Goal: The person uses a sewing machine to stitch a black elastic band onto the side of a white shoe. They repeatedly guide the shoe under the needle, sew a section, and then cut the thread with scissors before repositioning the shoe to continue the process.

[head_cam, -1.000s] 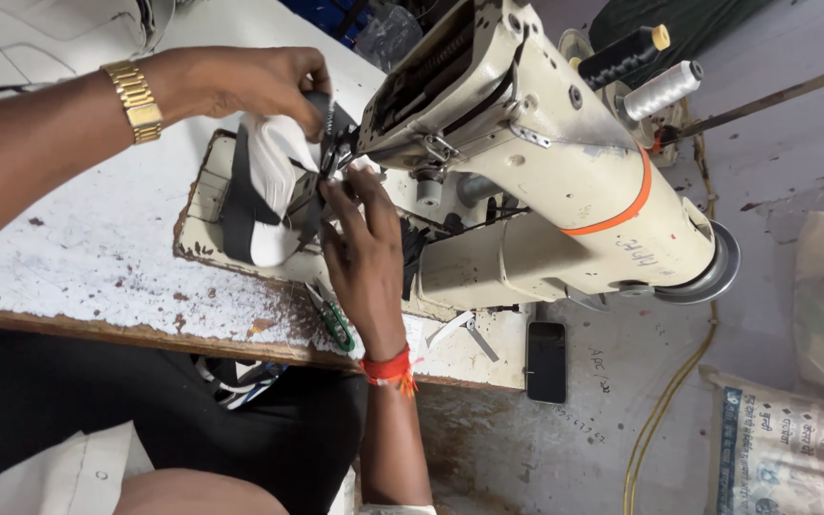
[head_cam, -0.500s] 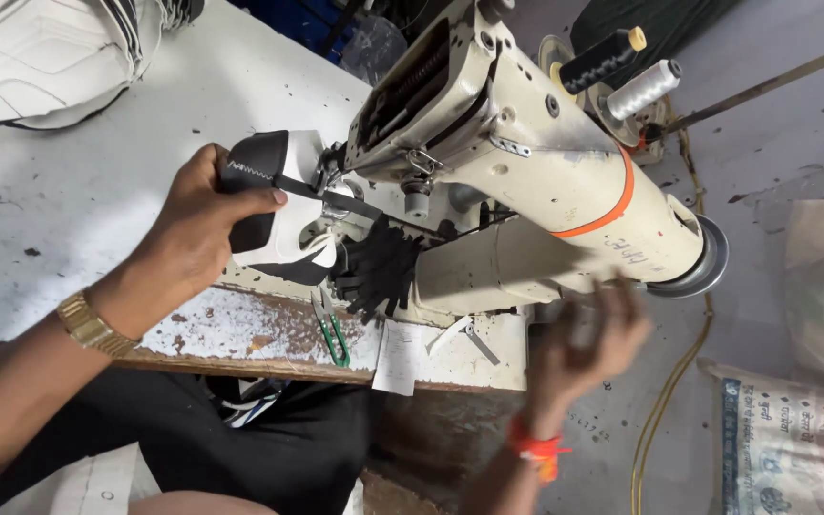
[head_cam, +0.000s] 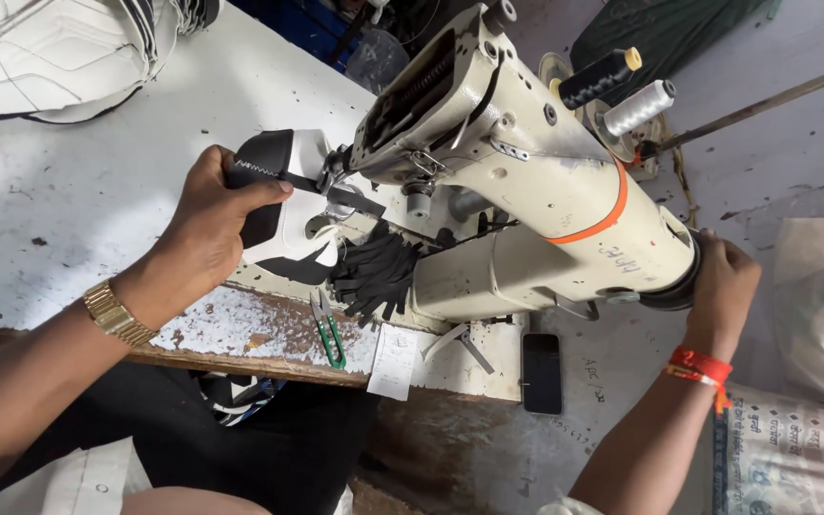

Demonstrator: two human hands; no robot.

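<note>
My left hand grips a black and white shoe upper with a zigzag seam, held against the needle area of a cream post-bed sewing machine. A black strap runs from the piece under the machine head. At the machine's right end, my right hand rests on the dark handwheel. A gold watch sits on my left wrist, and a red thread band circles my right one.
A bundle of black straps hangs at the machine base. Green thread snips and a paper slip lie on the worn white table. A dark phone lies nearby. White shoe uppers are stacked at top left.
My right hand left the needle area, swung down and right, and now sits on the handwheel. My left hand shifted its hold onto the shoe upper at the needle.
</note>
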